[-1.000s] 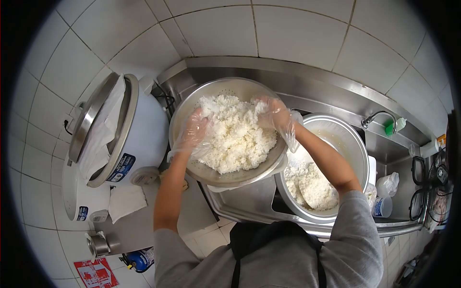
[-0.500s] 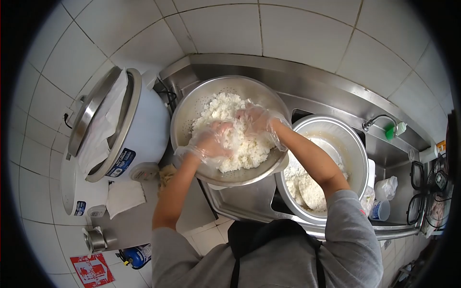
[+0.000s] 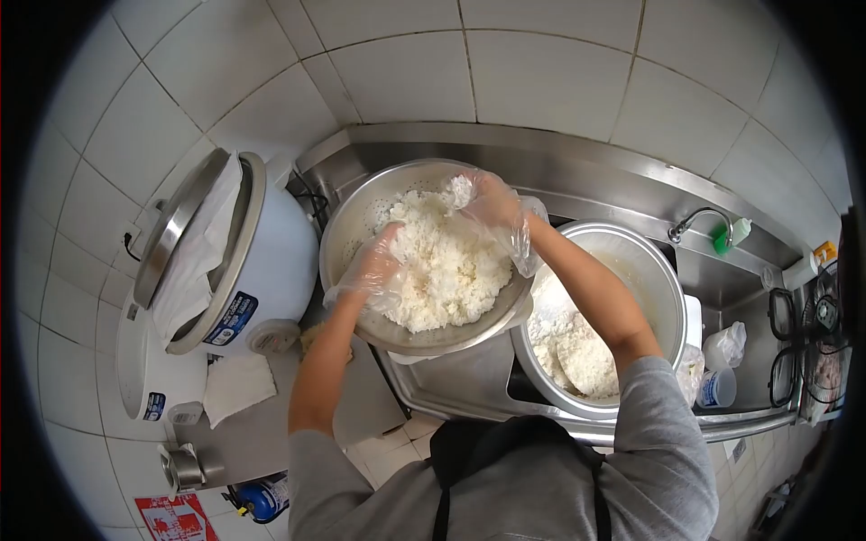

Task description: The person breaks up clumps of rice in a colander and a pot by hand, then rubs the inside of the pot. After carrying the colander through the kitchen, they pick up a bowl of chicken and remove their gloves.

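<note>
Cooked white rice (image 3: 446, 270) heaped in a perforated steel colander (image 3: 361, 216), which rests over the left part of a stainless sink (image 3: 469, 383). The mound fills most of the bowl; it looks loosened and broken into clumps rather than packed, so the working-through of the rice appears well under way, though large lumps remain at the centre and near side. The left hand (image 3: 372, 270), in a thin clear disposable glove, is pressed into the left flank of the mound, its fingers spread and partly sunk in the grains; it clasps nothing distinct. The right hand (image 3: 492, 207), gloved likewise, lies on the far upper edge of the heap, fingers curled loosely over a clump of rice; whether it grips that clump firmly cannot be told.

Just beside the colander to the right, and lower in the sink, stands a large round metal pot (image 3: 663, 288) holding a smaller portion of rice (image 3: 577, 347) along its near wall; much of its floor shows bare. By judgement, this portion is either left to be handled or already set aside; the frame does not decide.

To the left, on the bench (image 3: 257, 428), a white rice cooker (image 3: 271, 261) stands with its lid (image 3: 176, 225) raised and a cloth (image 3: 194, 261) draped inside. A folded white cloth (image 3: 236, 383) lies before it. A tap (image 3: 699, 221) is at the sink's far right.
</note>
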The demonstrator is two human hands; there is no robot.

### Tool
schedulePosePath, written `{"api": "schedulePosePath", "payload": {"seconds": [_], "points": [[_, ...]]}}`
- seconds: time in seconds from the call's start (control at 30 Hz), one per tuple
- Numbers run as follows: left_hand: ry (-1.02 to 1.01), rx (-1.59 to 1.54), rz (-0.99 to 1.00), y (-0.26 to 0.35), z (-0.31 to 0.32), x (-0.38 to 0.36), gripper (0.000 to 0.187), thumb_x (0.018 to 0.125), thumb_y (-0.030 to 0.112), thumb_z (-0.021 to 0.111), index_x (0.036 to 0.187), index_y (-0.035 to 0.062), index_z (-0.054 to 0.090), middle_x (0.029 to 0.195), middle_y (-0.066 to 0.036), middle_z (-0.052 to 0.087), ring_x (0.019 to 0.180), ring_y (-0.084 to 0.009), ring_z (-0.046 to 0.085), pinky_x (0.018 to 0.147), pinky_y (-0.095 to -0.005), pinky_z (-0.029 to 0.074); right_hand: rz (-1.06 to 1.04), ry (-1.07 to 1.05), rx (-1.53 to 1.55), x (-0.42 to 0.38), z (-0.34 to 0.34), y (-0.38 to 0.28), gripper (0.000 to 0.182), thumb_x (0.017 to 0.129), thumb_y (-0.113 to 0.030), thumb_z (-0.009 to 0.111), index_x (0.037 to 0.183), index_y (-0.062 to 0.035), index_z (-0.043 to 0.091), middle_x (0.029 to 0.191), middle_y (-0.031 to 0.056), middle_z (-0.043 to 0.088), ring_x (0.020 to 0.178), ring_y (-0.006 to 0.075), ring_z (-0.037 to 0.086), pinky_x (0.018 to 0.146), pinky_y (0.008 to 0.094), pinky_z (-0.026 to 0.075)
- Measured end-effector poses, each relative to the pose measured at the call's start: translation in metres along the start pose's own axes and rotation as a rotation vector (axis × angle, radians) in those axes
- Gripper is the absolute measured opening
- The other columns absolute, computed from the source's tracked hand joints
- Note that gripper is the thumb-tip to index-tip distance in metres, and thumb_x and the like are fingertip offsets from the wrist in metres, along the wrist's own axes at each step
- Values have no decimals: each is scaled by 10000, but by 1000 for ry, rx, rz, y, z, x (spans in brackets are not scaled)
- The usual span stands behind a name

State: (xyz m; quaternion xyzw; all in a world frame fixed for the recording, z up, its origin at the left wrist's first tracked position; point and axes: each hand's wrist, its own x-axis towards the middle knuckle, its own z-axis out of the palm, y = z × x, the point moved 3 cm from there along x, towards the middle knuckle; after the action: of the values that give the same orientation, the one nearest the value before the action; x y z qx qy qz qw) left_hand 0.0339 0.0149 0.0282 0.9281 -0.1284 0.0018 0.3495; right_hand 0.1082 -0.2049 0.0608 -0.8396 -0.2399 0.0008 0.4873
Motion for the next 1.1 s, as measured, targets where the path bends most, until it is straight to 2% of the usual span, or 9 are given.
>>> {"api": "schedulePosePath", "payload": {"seconds": [0.2,0.27,0.4,0.47,0.57,0.7,0.97,1.03,1.1], "points": [[145,-113,66,-10,-12,8,368,739,137,629,1066,12,514,871,-114,585,785,-172,534,743,-293,435,-70,58,-114,14,-2,-20,411,658,-239,734,997,-56,591,831,87,644,730,159,592,695,281,461],[176,-93,-25,1,-16,-3,347,762,177,628,1045,-2,536,839,-116,603,761,-165,534,738,-288,434,274,-159,-348,3,-12,-46,481,636,-336,756,995,-58,595,862,103,639,771,187,602,729,270,459],[-3,-152,-172,27,-7,3,398,732,216,658,1037,-8,534,940,-146,588,822,-205,543,771,-309,434,39,-64,-223,12,9,11,655,601,-419,761,1114,-82,530,982,146,604,900,244,582,796,309,448],[159,299,192,32,3,0,426,694,242,678,1039,30,546,1067,-168,533,947,-262,532,817,-351,428,-11,-373,-370,-5,5,-3,805,611,-413,750,1253,-81,395,1107,185,537,1065,298,504,890,351,405],[69,284,468,73,6,-10,438,660,263,689,1036,82,557,1163,-165,472,1036,-310,494,871,-404,404,119,-513,-481,-28,3,0,826,676,-395,695,1320,-89,278,1185,205,478,1156,318,428,941,379,365],[-178,600,370,83,52,-18,461,625,255,696,1050,150,553,1199,-115,456,1129,-366,403,916,-467,366,-17,-523,-852,-66,33,13,833,687,-400,680,1311,-40,261,1215,242,428,1112,355,467,920,394,393],[-354,393,114,40,75,-8,474,647,149,674,1094,153,515,1171,-94,477,1047,-302,493,859,-373,440,138,-150,-349,-57,19,43,357,807,-221,542,1117,-45,524,1042,218,564,864,330,608,717,377,491],[49,117,463,24,64,-3,406,701,133,641,1076,147,485,1075,-117,523,907,-306,554,778,-347,471,169,-81,-262,-49,5,37,304,809,-202,537,1067,-45,567,957,200,607,820,312,623,677,361,499],[167,-39,464,33,50,-6,297,738,134,601,1025,129,524,927,-130,581,781,-332,571,693,-406,462,-144,89,-12,-41,-9,15,307,798,-194,567,1066,-45,579,899,177,627,792,287,623,681,330,491]]}}
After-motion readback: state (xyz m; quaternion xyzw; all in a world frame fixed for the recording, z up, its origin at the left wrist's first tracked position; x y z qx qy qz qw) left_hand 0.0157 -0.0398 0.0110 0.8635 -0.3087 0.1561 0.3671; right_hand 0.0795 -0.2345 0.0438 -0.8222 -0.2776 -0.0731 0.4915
